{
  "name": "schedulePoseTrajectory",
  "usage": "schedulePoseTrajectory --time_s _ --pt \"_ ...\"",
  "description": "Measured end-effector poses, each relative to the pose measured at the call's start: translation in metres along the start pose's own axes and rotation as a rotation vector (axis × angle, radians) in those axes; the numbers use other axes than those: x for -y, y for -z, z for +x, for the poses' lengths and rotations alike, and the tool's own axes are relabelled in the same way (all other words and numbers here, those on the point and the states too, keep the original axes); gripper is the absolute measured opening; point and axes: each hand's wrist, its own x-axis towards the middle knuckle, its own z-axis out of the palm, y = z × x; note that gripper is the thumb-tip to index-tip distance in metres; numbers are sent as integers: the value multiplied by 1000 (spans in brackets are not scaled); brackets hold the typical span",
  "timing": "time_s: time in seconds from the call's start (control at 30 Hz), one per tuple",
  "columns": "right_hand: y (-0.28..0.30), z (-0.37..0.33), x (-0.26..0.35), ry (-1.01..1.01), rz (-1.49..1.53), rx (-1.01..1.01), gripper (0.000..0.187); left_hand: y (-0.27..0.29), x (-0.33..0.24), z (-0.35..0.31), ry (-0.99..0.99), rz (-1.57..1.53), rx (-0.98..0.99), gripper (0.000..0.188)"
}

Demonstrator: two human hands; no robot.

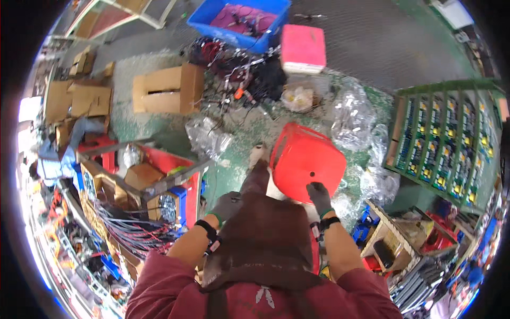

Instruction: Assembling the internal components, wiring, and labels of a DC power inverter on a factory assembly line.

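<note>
My left hand (227,206), in a grey glove, hangs beside my left thigh, close to the dark brown apron (260,228). Its fingers are blurred and partly turned from sight. My right hand (319,198), gloved too, is curled closed above the near edge of a red plastic stool (308,159); nothing shows in it. Whether it touches the seat I cannot tell. The stool has a round hole in its seat and stands just ahead of me to the right. My left foot (258,152) is on the floor beside it.
Ahead lie a cable pile (249,77), a blue bin (239,26), a pink-topped block (303,47) and a cardboard box (167,90). Clear plastic bags (353,117) litter the floor. A rack of circuit boards (446,143) stands right, a framed cart (143,175) left.
</note>
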Motion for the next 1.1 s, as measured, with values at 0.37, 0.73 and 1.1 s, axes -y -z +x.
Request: schedulePoseTrajectory --time_s 0.37,0.73,1.1 --pt "-48 111 -11 222 -954 -44 45 33 72 127 193 255 -272 49" --pt "-56 110 26 -216 -634 -82 31 187 130 342 283 570 -330 46" --pt "-11 103 15 -310 -662 -141 41 242 216 485 303 808 -237 35"
